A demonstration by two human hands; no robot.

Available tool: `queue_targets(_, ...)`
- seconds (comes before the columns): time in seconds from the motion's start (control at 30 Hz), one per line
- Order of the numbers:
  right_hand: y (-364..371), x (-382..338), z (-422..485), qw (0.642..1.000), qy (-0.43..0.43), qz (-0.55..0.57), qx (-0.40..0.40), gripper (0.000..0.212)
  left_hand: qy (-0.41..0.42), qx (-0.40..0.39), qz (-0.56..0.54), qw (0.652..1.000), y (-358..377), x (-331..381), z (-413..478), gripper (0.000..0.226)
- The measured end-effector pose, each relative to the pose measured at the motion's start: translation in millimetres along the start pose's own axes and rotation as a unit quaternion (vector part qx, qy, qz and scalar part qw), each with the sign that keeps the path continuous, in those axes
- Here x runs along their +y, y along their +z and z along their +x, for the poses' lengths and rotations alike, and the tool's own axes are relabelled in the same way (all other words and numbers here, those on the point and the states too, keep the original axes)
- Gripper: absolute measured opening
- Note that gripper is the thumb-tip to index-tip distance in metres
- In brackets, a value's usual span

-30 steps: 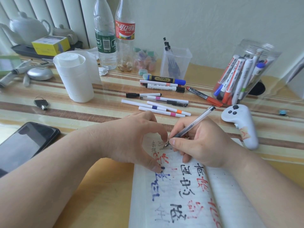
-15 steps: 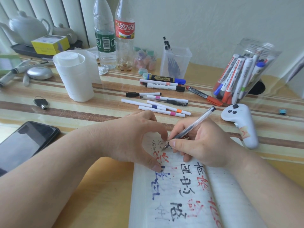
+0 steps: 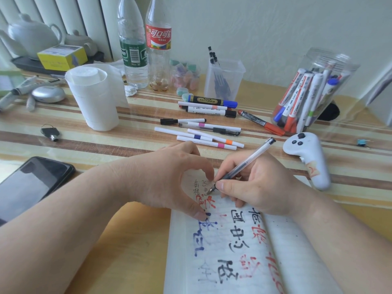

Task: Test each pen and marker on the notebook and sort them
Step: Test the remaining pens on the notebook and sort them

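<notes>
Currently the right hand [image 3: 254,183] grasps the pen [image 3: 241,166] in a writing grip. Thumb & index pinch the barrel low, near the tip; remaining fingers are curled beneath. Probable reason: a low pinch gives tip control for small test marks.

Pen pos.: centre of frame, tip at the top part of the notebook [image 3: 184,262], just beside small black characters. Tip-to-paper contact cannot be confirmed.

Pen orientation: long axis runs diagonally. Tip points lower left, down at the page; rear end points upper right, toward the jar [image 3: 307,96] of markers. Barrel is tilted, not upright.

The left hand [image 3: 169,177] grasps nothing. Its thumb & index are spread in an arch, with the thumb tip pressed on the page. Probable reason: keeps the page flat & stops the notebook sliding, while the arch leaves the writing area visible.

Above centre, approx. 10 loose pens [image 3: 203,132] lie flat on the table [image 3: 127,145], roughly parallel, clear of the notebook. Prob. a sorting area, within reach of either hand. The jar at upper right holds markers on end; tested or untested cannot be told.
</notes>
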State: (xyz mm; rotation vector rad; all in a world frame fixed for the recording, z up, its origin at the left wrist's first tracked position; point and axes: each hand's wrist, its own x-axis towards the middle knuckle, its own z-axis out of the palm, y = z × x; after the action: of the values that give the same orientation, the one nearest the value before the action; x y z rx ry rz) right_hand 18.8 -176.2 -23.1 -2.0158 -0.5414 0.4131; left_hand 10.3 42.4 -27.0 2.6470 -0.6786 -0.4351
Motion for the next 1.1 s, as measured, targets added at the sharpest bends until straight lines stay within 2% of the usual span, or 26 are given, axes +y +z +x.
queue_targets(0.23, -1, 0, 0, 1.0, 0.015, -0.003, 0.011, 0.018, 0.005, 0.001, 0.002, 1.0, 1, -1, 1, 0.068)
queue_targets(0.5, -3, 5, 2, 1.0, -0.006, -0.019, 0.017, 0.014, 0.004, 0.004, 0.007, 1.0, 2, -1, 2, 0.069)
queue_targets(0.6, -3, 6, 2, 1.0, -0.012, -0.006, -0.001, 0.006, 0.009, 0.019, -0.005, 1.0, 3, -1, 1, 0.084)
queue_targets(0.67, -4, 7, 3, 0.999, -0.015, 0.048, -0.006, 0.003, 0.016, 0.043, -0.026, 0.999, 4, -1, 0, 0.101)
queue_targets(0.77, -7, 13, 5, 0.985, -0.004, 0.17, 0.023, 0.007, 0.029, 0.073, -0.051, 0.996, 6, 0, 0, 0.125)
queue_targets(0.87, -6, 17, 6, 0.972, -0.012, 0.228, 0.058, 0.009, 0.061, 0.098, -0.098, 0.989, 11, 2, -1, 0.142)
queue_targets(1.0, -1, 12, 3, 0.962, -0.069, 0.25, 0.091, 0.014, 0.115, 0.112, -0.179, 0.971, 16, 6, 1, 0.146)
queue_targets(1.1, 1, 10, 1, 0.961, -0.108, 0.24, 0.09, 0.015, 0.121, 0.105, -0.228, 0.96, 16, 8, 3, 0.144)
